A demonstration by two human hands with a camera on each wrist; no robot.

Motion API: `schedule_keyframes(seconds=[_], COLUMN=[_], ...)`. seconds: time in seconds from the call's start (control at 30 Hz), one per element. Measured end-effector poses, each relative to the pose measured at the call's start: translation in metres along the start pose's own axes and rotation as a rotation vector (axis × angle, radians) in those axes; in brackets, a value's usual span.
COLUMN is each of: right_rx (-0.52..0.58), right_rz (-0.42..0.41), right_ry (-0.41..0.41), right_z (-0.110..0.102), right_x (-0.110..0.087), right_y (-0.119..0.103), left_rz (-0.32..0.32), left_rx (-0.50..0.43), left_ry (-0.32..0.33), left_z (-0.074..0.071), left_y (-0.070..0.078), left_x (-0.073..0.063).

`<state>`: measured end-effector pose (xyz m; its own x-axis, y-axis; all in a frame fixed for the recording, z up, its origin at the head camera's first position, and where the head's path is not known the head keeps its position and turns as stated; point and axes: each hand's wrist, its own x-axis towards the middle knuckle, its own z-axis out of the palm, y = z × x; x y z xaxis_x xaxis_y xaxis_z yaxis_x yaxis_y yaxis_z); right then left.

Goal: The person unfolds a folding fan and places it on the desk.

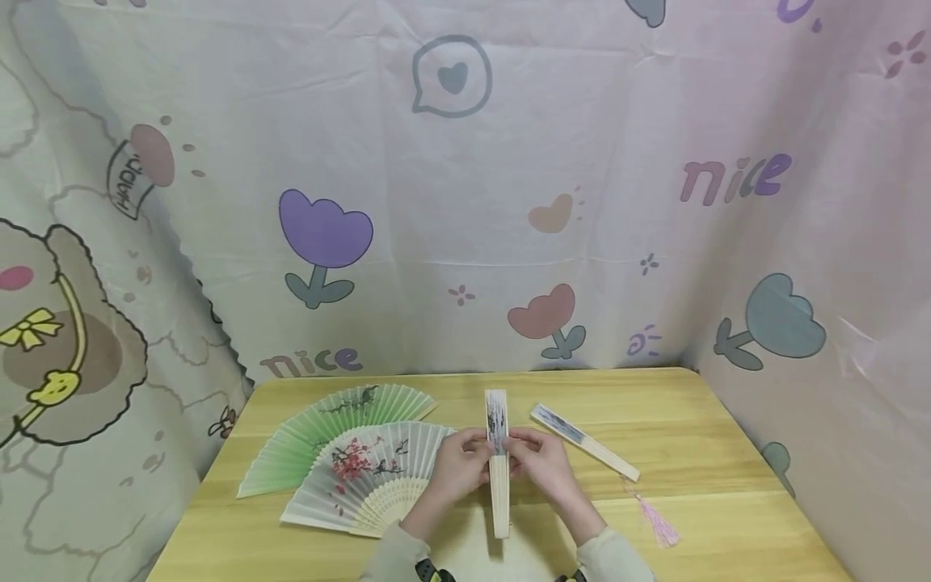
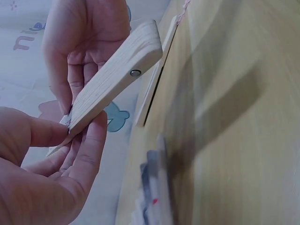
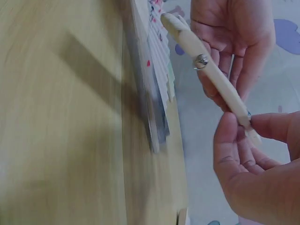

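Note:
Between both hands, a folded hand fan is held upright over the middle of the table, with pale wooden ribs and a dark print on its upper part. My left hand pinches it from the left with thumb and fingers. From the other side my right hand pinches it at about the same height. A metal rivet shows near the fan's lower end in the left wrist view. The same end, with a small ring at its rivet, appears in the right wrist view.
Left on the wooden table, a spread green fan lies partly under a spread white fan with red blossoms. To the right lies another folded fan with a pink tassel. A printed curtain hangs behind.

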<state>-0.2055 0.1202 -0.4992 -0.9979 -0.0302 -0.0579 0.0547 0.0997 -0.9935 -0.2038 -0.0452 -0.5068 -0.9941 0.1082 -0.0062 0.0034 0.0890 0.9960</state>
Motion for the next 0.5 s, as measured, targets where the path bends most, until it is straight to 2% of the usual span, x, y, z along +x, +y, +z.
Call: schedule_keyframes(seconds=[0.23,0.37,0.5], right_rx=[0.025,0.024,0.032], right_rz=[-0.037,-0.049,-0.055], right_ry=[-0.060,-0.066,-0.074], right_z=[0.013,0.020,0.026], right_x=[0.001,0.002,0.001], right_y=[-0.010,-0.014,-0.018], left_rz=[0.006,0.032,0.025], left_rx=[0.052,0.086,0.078], left_ry=[-0.002,0.018,0.031], left_z=[-0.019,-0.029,-0.036], left_y=[0.013,0.014,0.013], left_x=[-0.008,-0.009,-0.012])
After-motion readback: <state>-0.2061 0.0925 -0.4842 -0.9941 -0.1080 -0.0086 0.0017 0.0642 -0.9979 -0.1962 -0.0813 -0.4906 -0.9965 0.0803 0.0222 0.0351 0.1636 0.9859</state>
